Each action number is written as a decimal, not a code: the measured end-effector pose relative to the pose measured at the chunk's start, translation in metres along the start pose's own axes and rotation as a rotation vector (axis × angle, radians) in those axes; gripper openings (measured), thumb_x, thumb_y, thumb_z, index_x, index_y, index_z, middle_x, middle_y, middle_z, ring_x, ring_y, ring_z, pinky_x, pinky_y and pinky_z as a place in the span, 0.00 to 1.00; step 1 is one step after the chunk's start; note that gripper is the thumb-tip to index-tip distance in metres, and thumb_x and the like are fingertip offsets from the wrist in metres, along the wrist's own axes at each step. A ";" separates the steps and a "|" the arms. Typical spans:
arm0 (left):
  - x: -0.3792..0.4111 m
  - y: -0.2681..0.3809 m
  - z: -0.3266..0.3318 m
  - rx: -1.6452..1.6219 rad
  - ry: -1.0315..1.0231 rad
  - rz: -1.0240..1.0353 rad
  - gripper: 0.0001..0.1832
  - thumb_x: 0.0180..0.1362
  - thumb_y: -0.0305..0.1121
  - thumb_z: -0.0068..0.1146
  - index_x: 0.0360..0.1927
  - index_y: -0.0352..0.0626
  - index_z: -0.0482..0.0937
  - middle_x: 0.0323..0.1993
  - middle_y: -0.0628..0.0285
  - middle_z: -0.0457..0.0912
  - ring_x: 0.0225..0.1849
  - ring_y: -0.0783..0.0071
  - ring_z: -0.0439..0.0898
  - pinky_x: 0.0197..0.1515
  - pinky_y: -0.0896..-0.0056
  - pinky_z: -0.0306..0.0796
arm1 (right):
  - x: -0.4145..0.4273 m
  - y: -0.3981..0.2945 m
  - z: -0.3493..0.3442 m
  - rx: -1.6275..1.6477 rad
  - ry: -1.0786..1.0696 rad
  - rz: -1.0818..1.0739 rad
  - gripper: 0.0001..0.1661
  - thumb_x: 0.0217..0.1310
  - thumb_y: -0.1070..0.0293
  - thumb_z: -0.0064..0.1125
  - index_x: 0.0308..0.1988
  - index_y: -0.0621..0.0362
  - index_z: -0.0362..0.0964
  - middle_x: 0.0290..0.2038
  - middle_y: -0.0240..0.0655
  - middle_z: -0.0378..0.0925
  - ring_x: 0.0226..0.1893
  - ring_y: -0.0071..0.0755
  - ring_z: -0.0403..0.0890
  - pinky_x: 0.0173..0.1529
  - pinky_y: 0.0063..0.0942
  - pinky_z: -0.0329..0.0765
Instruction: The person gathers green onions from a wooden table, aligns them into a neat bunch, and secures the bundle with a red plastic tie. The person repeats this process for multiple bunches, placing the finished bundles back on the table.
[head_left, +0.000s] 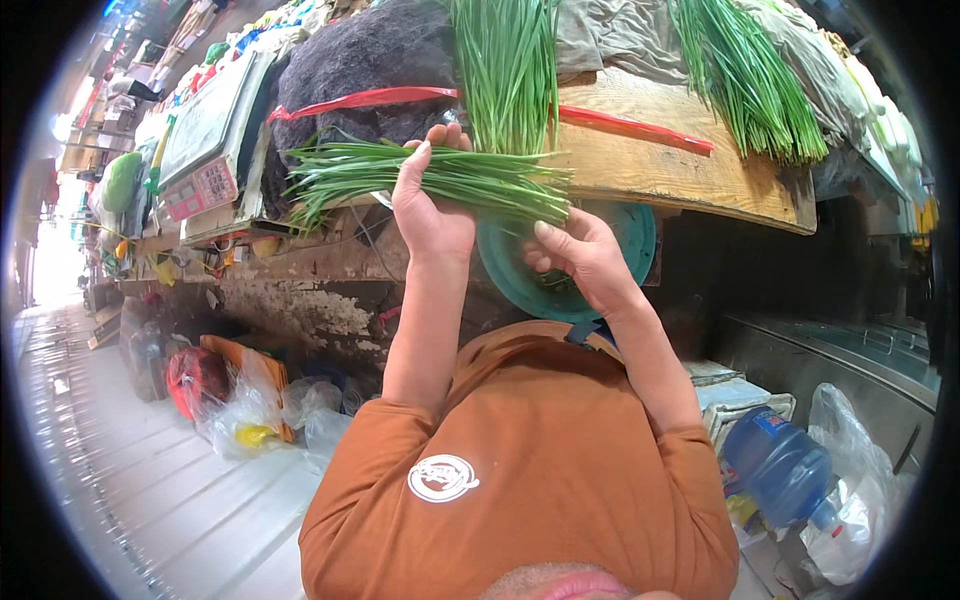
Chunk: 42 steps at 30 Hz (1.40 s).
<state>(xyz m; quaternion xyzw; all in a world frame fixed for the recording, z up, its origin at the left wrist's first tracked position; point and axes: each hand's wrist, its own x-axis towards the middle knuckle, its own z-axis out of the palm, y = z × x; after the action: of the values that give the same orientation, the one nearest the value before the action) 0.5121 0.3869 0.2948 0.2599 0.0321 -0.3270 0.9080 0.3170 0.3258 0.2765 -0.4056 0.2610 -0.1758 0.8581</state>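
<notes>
My left hand (439, 195) is closed around a loose bunch of long green garlic chives (487, 174), held level across my front with the leaf tips to the left. At the stem ends on the right is my right hand (581, 251), its fingers curled and its thumb close to the lowest stems; whether it pinches any is hard to see. A larger bundle of chives (502, 82) lies just beyond, on the wooden board (630, 112). A red plastic strip (637, 129) runs crosswise there, with its middle hidden by the bundle. Below my hands is a green plastic basin (517, 277) with some scraps inside.
Another chive bundle (765, 90) lies to the right on the board. At left are a dark cloth-covered mound (360, 67) and a weighing scale (206, 135). A blue water bottle (780, 465) and plastic bags (247, 412) sit low on either side.
</notes>
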 end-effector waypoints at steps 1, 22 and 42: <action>0.000 -0.002 0.000 0.054 -0.015 0.052 0.05 0.69 0.24 0.54 0.46 0.40 0.74 0.49 0.50 0.85 0.58 0.54 0.83 0.70 0.48 0.75 | -0.001 0.001 -0.002 0.007 0.004 0.027 0.13 0.73 0.64 0.65 0.47 0.62 0.78 0.35 0.33 0.83 0.33 0.23 0.82 0.38 0.23 0.78; -0.022 -0.003 0.000 0.079 -0.390 0.069 0.07 0.74 0.23 0.52 0.50 0.46 0.76 0.53 0.55 0.86 0.67 0.57 0.78 0.76 0.51 0.67 | 0.022 -0.009 0.005 -0.626 0.270 -0.463 0.12 0.65 0.67 0.70 0.34 0.64 0.78 0.27 0.34 0.78 0.28 0.25 0.76 0.35 0.28 0.73; -0.021 0.008 -0.002 0.077 -0.441 0.105 0.06 0.72 0.24 0.56 0.49 0.46 0.76 0.50 0.53 0.86 0.63 0.57 0.81 0.75 0.50 0.69 | -0.027 -0.012 0.001 -0.414 0.158 -0.374 0.08 0.66 0.71 0.71 0.36 0.60 0.78 0.29 0.20 0.76 0.30 0.10 0.71 0.34 0.16 0.68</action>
<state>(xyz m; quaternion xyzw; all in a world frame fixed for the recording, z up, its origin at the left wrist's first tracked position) 0.5011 0.4053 0.3019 0.2179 -0.1933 -0.3292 0.8982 0.2950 0.3325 0.2945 -0.5981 0.2783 -0.3051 0.6868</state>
